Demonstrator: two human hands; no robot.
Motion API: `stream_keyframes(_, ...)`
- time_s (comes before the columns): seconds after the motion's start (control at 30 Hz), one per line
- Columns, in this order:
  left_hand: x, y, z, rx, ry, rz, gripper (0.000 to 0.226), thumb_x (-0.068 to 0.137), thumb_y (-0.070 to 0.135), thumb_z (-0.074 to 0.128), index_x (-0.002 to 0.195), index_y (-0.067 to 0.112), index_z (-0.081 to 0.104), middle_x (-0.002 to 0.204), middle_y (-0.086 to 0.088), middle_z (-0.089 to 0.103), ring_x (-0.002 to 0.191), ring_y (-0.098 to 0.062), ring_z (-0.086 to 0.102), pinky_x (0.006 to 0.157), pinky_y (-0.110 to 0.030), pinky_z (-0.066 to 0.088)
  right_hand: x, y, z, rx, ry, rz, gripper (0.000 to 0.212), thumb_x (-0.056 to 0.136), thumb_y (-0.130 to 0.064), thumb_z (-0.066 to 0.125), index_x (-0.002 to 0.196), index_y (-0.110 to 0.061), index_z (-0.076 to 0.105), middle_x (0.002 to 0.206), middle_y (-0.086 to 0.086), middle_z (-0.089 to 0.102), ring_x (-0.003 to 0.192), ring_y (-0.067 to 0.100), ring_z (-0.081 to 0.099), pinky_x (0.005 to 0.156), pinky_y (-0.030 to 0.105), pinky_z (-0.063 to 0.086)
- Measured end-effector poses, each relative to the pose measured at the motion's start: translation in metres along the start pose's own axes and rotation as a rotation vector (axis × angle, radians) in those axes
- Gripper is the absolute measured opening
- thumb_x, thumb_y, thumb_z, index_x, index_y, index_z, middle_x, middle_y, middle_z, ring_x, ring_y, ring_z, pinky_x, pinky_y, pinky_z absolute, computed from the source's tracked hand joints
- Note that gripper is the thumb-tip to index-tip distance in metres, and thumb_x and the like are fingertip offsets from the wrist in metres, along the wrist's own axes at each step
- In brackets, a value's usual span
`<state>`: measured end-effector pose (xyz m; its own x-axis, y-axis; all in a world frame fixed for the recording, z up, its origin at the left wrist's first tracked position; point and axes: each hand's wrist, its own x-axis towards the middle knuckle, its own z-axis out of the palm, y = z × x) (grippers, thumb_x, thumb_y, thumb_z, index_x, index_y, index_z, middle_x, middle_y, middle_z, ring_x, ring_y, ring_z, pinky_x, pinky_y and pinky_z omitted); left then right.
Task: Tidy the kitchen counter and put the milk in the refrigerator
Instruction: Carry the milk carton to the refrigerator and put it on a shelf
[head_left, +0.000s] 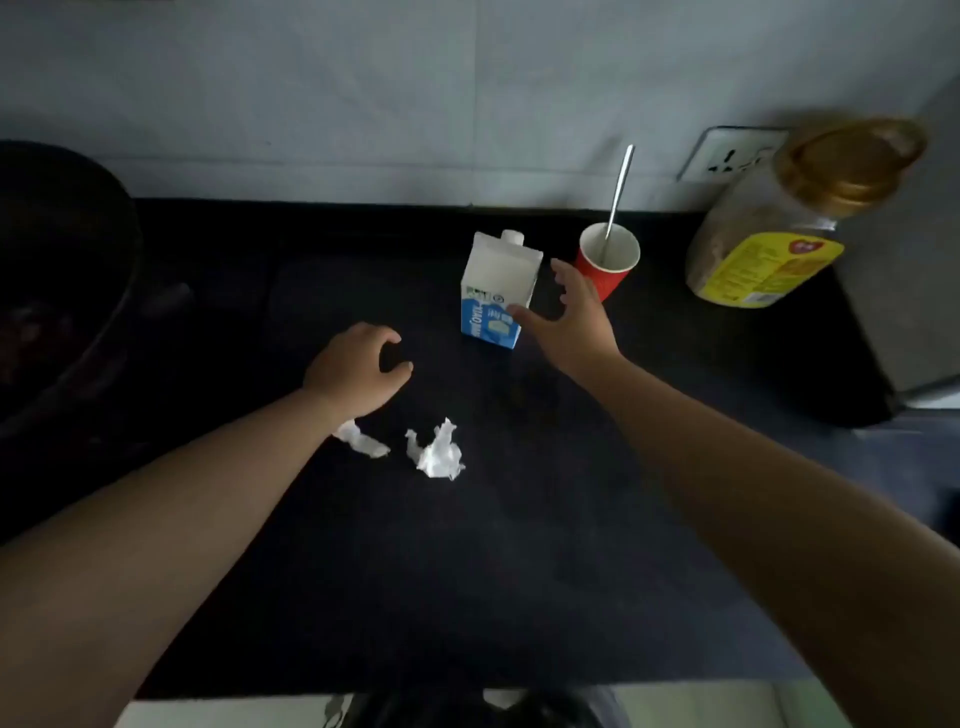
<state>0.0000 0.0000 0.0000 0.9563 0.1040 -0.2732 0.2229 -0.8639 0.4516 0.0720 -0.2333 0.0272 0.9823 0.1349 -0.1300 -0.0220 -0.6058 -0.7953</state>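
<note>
A white and blue milk carton (497, 283) stands upright on the black counter (467, 571), towards the back. My right hand (569, 322) is open just right of the carton, thumb near its lower front corner, fingers spread between it and a red paper cup (605, 262). A metal spoon (618, 200) stands in the cup. My left hand (358, 371) hovers over the counter with curled fingers and holds nothing. Two crumpled white tissues lie nearer me: a small tissue (363, 441) partly under my left wrist and a larger tissue (439, 454) to its right.
A large jar (779, 234) with a gold lid and yellow label stands at the back right, in front of a wall socket (732, 156). A dark wok (57, 291) fills the left side. A grey appliance (909, 312) borders the counter on the right.
</note>
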Motion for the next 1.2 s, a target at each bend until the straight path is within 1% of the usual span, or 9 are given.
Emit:
stream_keyframes(0.1,0.019,-0.009,0.010,0.117,0.039,0.014,0.056,0.087,0.041,0.055,0.136,0.017,0.042,0.146,-0.008,0.037,0.133,-0.027,0.035,0.104,-0.046,0.037,0.015,0.000,0.010,0.069,0.018,-0.014,0.087,0.076,-0.031,0.074,0.144,-0.025,0.021,0.143,0.004,0.037,0.126,0.016,0.039,0.096,0.029,0.039)
stream_keyframes(0.23,0.032,-0.022,0.029,0.276,0.025,0.083,0.063,0.089,0.045,0.049,0.144,0.021,0.030,0.154,-0.011,0.022,0.141,-0.028,0.020,0.110,-0.047,0.026,0.027,0.003,0.028,0.173,0.026,-0.035,0.088,0.074,-0.030,0.076,0.143,-0.031,0.021,0.140,0.000,0.039,0.123,0.010,0.041,0.099,0.031,0.041)
stream_keyframes(0.33,0.033,-0.031,0.036,0.295,0.065,0.131,0.061,0.088,0.048,0.044,0.142,0.022,0.033,0.150,-0.015,0.029,0.138,-0.032,0.026,0.108,-0.053,0.028,0.030,0.006,0.035,0.232,0.043,-0.032,0.088,0.073,-0.027,0.077,0.142,-0.033,0.023,0.140,-0.003,0.039,0.125,0.010,0.042,0.097,0.025,0.041)
stream_keyframes(0.47,0.034,-0.036,0.038,0.307,0.074,0.149,0.064,0.085,0.055,0.029,0.139,0.023,0.037,0.146,-0.015,0.035,0.134,-0.034,0.033,0.104,-0.055,0.031,0.027,0.007,0.038,0.225,0.073,-0.031,0.085,0.072,-0.020,0.077,0.139,-0.034,0.026,0.138,-0.006,0.039,0.123,0.004,0.040,0.082,0.005,0.039)
stream_keyframes(0.63,0.033,-0.038,0.041,0.284,0.039,0.138,0.065,0.085,0.056,0.027,0.140,0.023,0.035,0.149,-0.015,0.031,0.137,-0.035,0.029,0.107,-0.057,0.028,0.017,0.001,0.032,0.185,0.170,-0.032,0.072,0.067,-0.030,0.080,0.126,-0.032,0.039,0.121,-0.011,0.044,0.110,0.001,0.044,0.083,0.014,0.041)
stream_keyframes(0.77,0.033,-0.036,0.039,0.257,0.041,0.139,0.064,0.086,0.056,0.030,0.141,0.023,0.035,0.150,-0.015,0.030,0.138,-0.035,0.027,0.108,-0.057,0.024,-0.001,-0.002,0.028,0.205,0.170,0.005,0.074,0.066,-0.032,0.079,0.129,-0.031,0.039,0.127,-0.008,0.042,0.116,0.005,0.043,0.090,0.024,0.046)
stream_keyframes(0.87,0.032,-0.033,0.036,0.257,0.039,0.141,0.060,0.089,0.049,0.043,0.142,0.022,0.034,0.152,-0.015,0.026,0.140,-0.034,0.023,0.110,-0.056,0.023,-0.018,-0.004,0.020,0.185,0.178,0.046,0.076,0.065,-0.035,0.080,0.129,-0.036,0.039,0.124,-0.007,0.044,0.114,0.005,0.045,0.089,0.024,0.046)
stream_keyframes(1.03,0.033,-0.031,0.025,0.337,-0.079,0.109,0.062,0.093,0.048,0.035,0.148,0.025,0.017,0.157,-0.010,0.009,0.144,-0.028,0.009,0.114,-0.049,0.018,-0.048,-0.003,0.009,0.166,0.178,0.091,0.077,0.065,-0.038,0.080,0.129,-0.042,0.038,0.118,-0.008,0.045,0.111,0.006,0.046,0.089,0.027,0.046)
stream_keyframes(1.2,0.010,-0.012,0.006,0.284,-0.067,0.101,0.058,0.094,0.047,0.036,0.146,0.022,0.026,0.154,-0.007,0.024,0.142,-0.025,0.018,0.112,-0.048,0.023,-0.081,0.001,-0.009,0.178,0.153,0.093,0.081,0.069,-0.037,0.078,0.136,-0.040,0.033,0.117,-0.017,0.042,0.114,0.005,0.045,0.090,0.025,0.045)
